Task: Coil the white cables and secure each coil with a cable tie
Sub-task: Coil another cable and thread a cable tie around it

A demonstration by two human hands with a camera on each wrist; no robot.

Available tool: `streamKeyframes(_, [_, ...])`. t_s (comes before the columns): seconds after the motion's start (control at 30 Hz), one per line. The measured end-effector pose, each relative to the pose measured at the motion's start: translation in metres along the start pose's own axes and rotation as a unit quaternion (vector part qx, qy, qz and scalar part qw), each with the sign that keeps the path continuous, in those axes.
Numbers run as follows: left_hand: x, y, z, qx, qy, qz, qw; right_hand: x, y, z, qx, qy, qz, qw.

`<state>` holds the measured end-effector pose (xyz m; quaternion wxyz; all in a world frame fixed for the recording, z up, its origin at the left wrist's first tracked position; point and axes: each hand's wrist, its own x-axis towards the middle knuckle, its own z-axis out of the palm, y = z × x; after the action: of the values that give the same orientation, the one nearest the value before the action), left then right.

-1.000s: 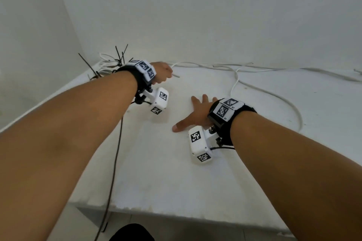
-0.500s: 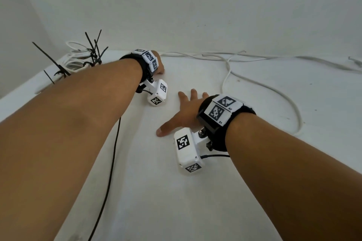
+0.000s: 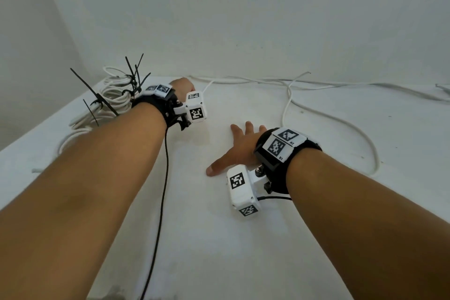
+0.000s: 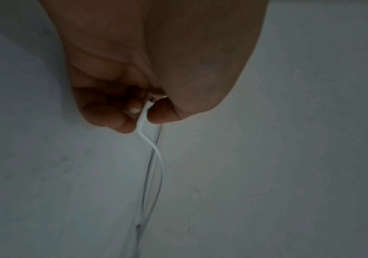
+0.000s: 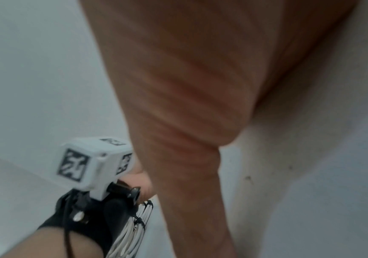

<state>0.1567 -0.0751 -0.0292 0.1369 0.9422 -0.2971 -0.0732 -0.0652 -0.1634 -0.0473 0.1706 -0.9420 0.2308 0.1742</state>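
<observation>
Two hands are being shown over a white table (image 3: 219,238). One end of a loose white cable (image 4: 144,115) is being pinched by the left hand (image 3: 183,86) between thumb and curled fingers (image 4: 110,115), near the table's far edge; in the left wrist view the cable is being seen trailing away from the grip in a slack curve, with a second strand lying beside it. The right hand (image 3: 239,146) is being pressed flat on the table, fingers straight and spread, thumb stretched out to the left, nothing being held. The rest of the loose cable (image 3: 341,124) is being seen running along the back wall and looping across the table to the right of the right hand, apart from it. Several finished coils (image 3: 109,97) are lying piled at the far left corner, just beside the left wrist, each being bound by black cable ties (image 3: 132,78) whose tails are sticking up. Part of those coils (image 5: 134,232) is also being caught in the right wrist view, behind the left wrist camera (image 5: 90,164). A black cord (image 3: 160,202) is hanging from the left wrist strap toward the near table edge
</observation>
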Motion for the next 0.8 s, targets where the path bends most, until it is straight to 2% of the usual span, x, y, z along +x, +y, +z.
streamKeyframes(0.03, [0.002,-0.011,0.006,-0.105,-0.005,-0.005,0.994,0.0,0.0,-0.001,0.004,0.0,0.0,1.0])
streamKeyframes(0.07, [-0.001,-0.018,0.011,-0.269,-0.031,-0.029,0.962,0.0,0.0,-0.001,0.008,0.001,-0.002,1.0])
streamKeyframes(0.1, [-0.005,-0.022,0.015,-0.431,-0.053,-0.049,0.899,0.0,0.0,-0.001,0.012,0.002,-0.003,1.0])
streamKeyframes(0.13, [-0.008,-0.024,0.018,-0.536,-0.055,-0.073,0.839,-0.001,-0.001,-0.002,0.015,0.004,-0.005,1.0])
streamKeyframes(0.17, [-0.017,-0.019,0.02,-0.592,-0.054,-0.098,0.798,-0.001,-0.001,-0.001,0.018,0.006,-0.009,1.0])
streamKeyframes(0.23, [-0.043,-0.004,0.02,-0.648,-0.056,-0.098,0.753,-0.003,-0.001,-0.002,0.021,0.014,-0.017,1.0])
streamKeyframes(0.3, [-0.067,0.013,0.015,-0.707,-0.101,-0.09,0.694,-0.006,0.0,-0.004,0.02,0.022,-0.023,0.999])
streamKeyframes(0.33, [-0.077,0.022,0.013,-0.716,-0.115,-0.081,0.684,-0.006,0.001,-0.005,0.025,0.021,-0.023,0.999])
streamKeyframes(0.37, [-0.087,0.028,0.012,-0.714,-0.122,-0.067,0.686,-0.006,0.003,-0.008,0.045,0.014,-0.023,0.999])
streamKeyframes(0.47, [-0.105,0.04,0.019,-0.688,-0.126,-0.042,0.714,-0.016,0.01,-0.017,0.189,0.007,-0.03,0.981])
streamKeyframes(0.5, [-0.11,0.043,0.023,-0.684,-0.135,-0.03,0.717,-0.017,0.013,-0.019,0.22,0.042,-0.043,0.974])
streamKeyframes(0.57, [-0.117,0.044,0.032,-0.682,-0.152,-0.009,0.716,-0.014,0.021,-0.019,0.25,0.188,-0.083,0.946])
streamKeyframes(0.6, [-0.12,0.045,0.034,-0.681,-0.16,0.0,0.715,-0.014,0.025,-0.02,0.3,0.261,-0.088,0.913])
streamKeyframes(0.67, [-0.126,0.049,0.036,-0.681,-0.187,0.019,0.708,-0.013,0.03,-0.021,0.402,0.358,-0.081,0.839])
streamKeyframes(0.7, [-0.129,0.052,0.035,-0.683,-0.203,0.026,0.702,-0.009,0.033,-0.023,0.405,0.383,-0.094,0.825])
streamKeyframes(0.8, [-0.137,0.065,0.032,-0.686,-0.226,0.044,0.69,-0.005,0.036,-0.025,0.355,0.394,-0.171,0.831])
